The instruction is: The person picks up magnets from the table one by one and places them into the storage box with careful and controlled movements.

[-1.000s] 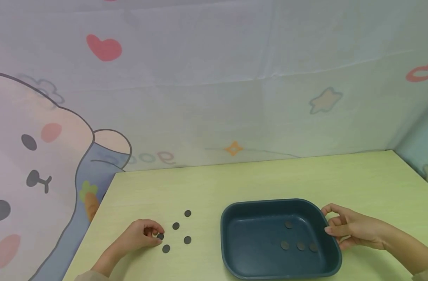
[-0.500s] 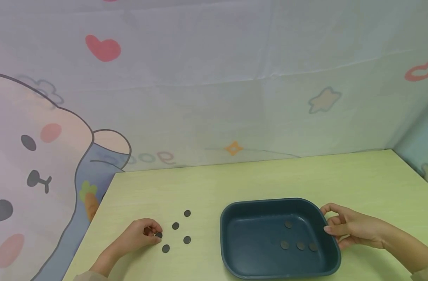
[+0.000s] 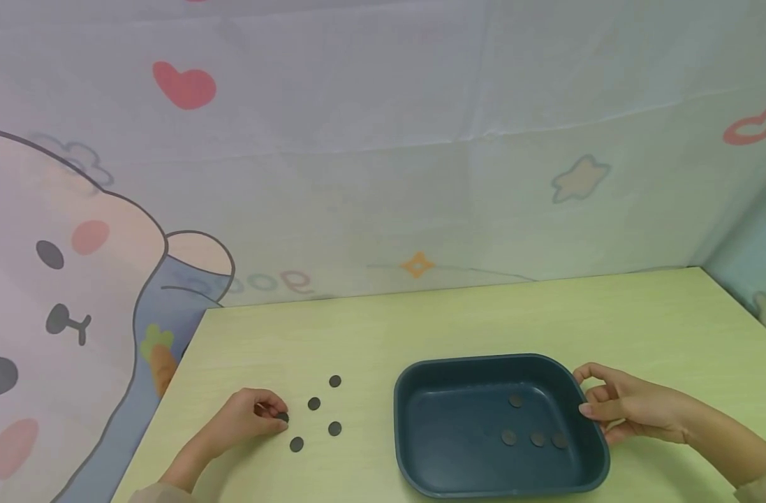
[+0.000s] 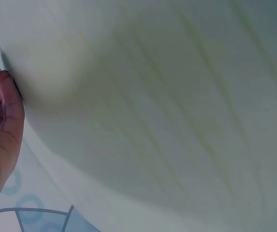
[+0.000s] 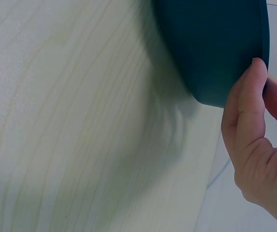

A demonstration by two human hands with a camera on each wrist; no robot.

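Pale cloth backdrop [image 3: 357, 175], printed with hearts, stars and a big cartoon animal, hangs behind a light yellow-green table [image 3: 370, 328]. On the table's left part, the left hand [image 3: 247, 418] pinches a small dark disc [image 3: 283, 417] between thumb and fingers, and four loose discs [image 3: 314, 404] lie apart from one another between that hand and a deep blue tray [image 3: 452, 457]. Gripping the tray's right-hand wall, the right hand [image 3: 637, 406] has its thumb on the rim, while four inner discs [image 3: 538, 439] lie toward the right of the tray's floor, three roughly in a row and one farther back.
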